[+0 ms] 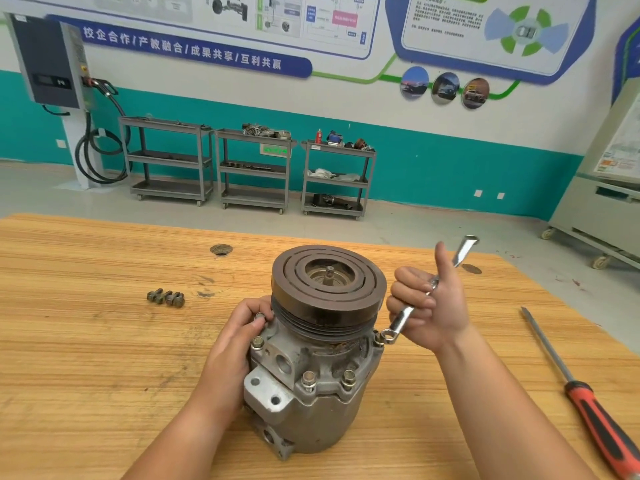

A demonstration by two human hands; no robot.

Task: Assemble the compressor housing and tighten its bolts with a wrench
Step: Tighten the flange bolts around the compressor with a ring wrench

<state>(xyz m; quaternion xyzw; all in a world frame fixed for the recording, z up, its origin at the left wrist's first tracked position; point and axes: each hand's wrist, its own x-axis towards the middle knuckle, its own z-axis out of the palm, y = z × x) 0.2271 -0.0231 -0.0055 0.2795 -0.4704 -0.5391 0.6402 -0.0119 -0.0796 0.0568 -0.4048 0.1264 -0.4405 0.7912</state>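
Wooden worktop (104, 341) in a workshop room carries the compressor housing (322, 393), stood upright near the middle. The tightening step is judged to be in hand: the ring end of the wrench (403, 317) is set on the flange bolt (378, 338). The wrench is gripped by the curled fingers (408, 292) of the right hand (436, 313), thumb raised. The left bolt (259, 317) is pinched by the left hand (235, 348). Next a firm swing is called for, with the housing held steady. Spare bolts (166, 297) lie well apart.

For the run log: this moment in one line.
right hand: wrench at right bolt | left hand: pinching left bolt | spare bolts: on table
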